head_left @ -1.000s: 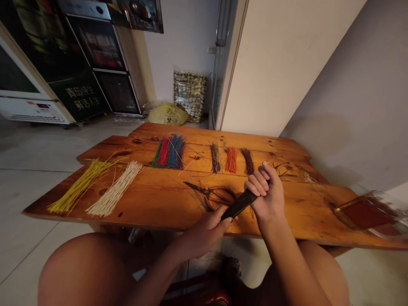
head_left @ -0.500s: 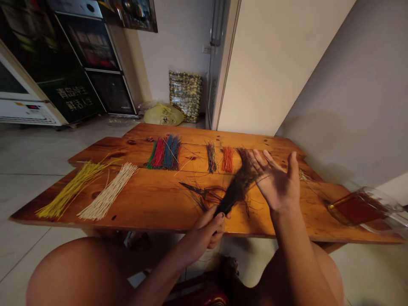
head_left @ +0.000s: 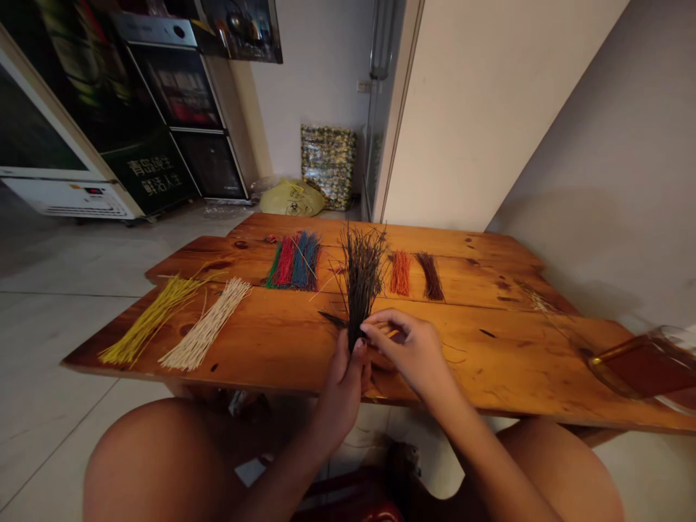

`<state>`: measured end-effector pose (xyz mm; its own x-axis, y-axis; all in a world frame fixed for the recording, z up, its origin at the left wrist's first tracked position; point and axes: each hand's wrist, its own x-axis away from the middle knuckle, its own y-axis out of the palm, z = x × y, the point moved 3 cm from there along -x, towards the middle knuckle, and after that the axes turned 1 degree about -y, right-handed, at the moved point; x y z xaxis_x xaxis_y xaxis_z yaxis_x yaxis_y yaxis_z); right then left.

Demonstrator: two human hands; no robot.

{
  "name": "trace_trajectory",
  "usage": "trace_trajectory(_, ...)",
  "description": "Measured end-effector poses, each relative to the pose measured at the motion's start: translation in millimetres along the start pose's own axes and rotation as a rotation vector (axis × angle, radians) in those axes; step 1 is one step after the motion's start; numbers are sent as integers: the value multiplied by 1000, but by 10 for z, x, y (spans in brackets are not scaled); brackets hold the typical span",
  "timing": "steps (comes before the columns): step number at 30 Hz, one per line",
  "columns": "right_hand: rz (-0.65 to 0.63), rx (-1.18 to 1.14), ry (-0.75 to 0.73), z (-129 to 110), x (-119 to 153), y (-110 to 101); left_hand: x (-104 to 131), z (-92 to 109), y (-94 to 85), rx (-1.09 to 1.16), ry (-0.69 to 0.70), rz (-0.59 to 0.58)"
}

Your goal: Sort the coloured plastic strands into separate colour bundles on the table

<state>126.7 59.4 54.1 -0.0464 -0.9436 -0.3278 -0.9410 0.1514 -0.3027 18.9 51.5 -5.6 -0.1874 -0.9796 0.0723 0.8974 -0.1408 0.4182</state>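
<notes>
My left hand (head_left: 348, 366) is wrapped round the lower end of a bundle of dark strands (head_left: 362, 272), which stands upright and fans out at the top. My right hand (head_left: 405, 341) touches the bundle's right side low down, thumb and fingertips pinched together there; what lies between them is too small to make out. Behind the bundle lie scissors (head_left: 333, 319), mostly hidden by it and my hands. Orange strands (head_left: 401, 274) and dark brown strands (head_left: 431, 275) lie beyond my right hand.
Yellow strands (head_left: 155, 315) and cream strands (head_left: 206, 326) lie on the wooden table (head_left: 283, 348) at left. Farther back are green, red and blue strands (head_left: 306, 259). A glass container of brown liquid (head_left: 636, 362) is at the right edge.
The dark bundle has swung from leaning right to upright. My right hand, spread open before, has moved down and left to the bundle with its fingers closed. The view has shifted slightly.
</notes>
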Motion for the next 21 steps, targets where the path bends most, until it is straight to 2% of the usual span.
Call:
trace_trajectory(4, 42, 1, 26, 24, 8, 42, 5, 8, -71, 17, 28, 111)
trace_trajectory(7, 56, -23, 49, 17, 15, 62, 3, 49, -89, -78, 106, 121)
trace_trajectory(10, 28, -212, 159, 51, 7, 100, -2, 75, -100, -218, 184, 116)
trace_trajectory(15, -89, -643, 381, 182, -6, 188, -25, 71, -157, -193, 185, 172)
trace_trajectory(18, -136, -771, 459, 235, -8, 212, -44, 48, -172, -144, 165, 131)
trace_trajectory(21, -155, -800, 492, 244, -12, 219, -55, -22, -208, -90, 99, 106)
